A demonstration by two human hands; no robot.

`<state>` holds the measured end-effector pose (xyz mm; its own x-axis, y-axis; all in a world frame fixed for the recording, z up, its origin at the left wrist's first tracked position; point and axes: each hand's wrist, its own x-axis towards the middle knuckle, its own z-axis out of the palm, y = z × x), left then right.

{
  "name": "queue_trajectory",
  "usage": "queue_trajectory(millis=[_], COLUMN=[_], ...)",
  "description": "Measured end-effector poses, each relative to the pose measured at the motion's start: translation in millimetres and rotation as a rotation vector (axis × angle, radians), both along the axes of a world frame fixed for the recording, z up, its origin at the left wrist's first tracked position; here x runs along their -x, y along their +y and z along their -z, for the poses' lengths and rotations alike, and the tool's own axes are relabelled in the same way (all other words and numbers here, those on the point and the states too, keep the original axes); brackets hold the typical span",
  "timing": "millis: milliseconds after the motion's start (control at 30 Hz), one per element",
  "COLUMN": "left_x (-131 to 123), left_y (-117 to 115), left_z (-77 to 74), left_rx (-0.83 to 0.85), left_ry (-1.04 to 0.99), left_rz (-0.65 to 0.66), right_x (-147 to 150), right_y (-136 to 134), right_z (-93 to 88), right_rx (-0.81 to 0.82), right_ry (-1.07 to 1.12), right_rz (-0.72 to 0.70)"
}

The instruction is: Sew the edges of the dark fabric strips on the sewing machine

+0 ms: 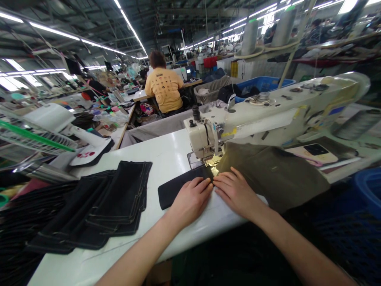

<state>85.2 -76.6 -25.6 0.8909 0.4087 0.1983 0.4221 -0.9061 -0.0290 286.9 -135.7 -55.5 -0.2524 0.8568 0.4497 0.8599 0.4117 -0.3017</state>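
A folded black fabric piece (pixel 178 186) lies on the white sewing table, its right end under the presser foot area of the sewing machine (pixel 205 139). My left hand (pixel 192 198) rests on the near edge of this piece, fingers bent and closed down on it, thumb hidden. My right hand (pixel 235 190) lies just right of it, fingers stretched out and slightly apart, with the fingertips at the black piece's right end. An olive-brown cloth (pixel 268 171) spreads beside and behind my right hand. A small lamp lights the needle area.
Stacked black stitched fabric pieces (pixel 119 194) lie on the left of the table (pixel 166 147). A white fan (pixel 86 143) stands behind them. A phone (pixel 315 151) rests at right, near a thread cone (pixel 360 124). A blue basket (pixel 357 222) stands at lower right. A person in yellow (pixel 165 89) sits ahead.
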Motion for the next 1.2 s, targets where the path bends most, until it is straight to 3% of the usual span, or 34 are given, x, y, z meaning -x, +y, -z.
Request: queue_trajectory(millis=[467, 667, 1200], left_x=[-4.8, -4.2, -6.6], left_y=[51.2, 70.1, 74.3], left_z=[-4.3, -3.7, -12.4], left_rx=[0.042, 0.040, 0.045], left_ry=[-0.032, -0.033, -0.005], left_rz=[-0.031, -0.038, -0.026], right_x=[4.0, 3.1, 4.0], right_y=[39.6, 43.8, 31.5], right_z=[-8.0, -4.2, 1.3], right_rx=[0.015, 0.018, 0.010], right_ry=[-0.118, -0.117, -0.051], right_rz=[0.111, 0.117, 0.109])
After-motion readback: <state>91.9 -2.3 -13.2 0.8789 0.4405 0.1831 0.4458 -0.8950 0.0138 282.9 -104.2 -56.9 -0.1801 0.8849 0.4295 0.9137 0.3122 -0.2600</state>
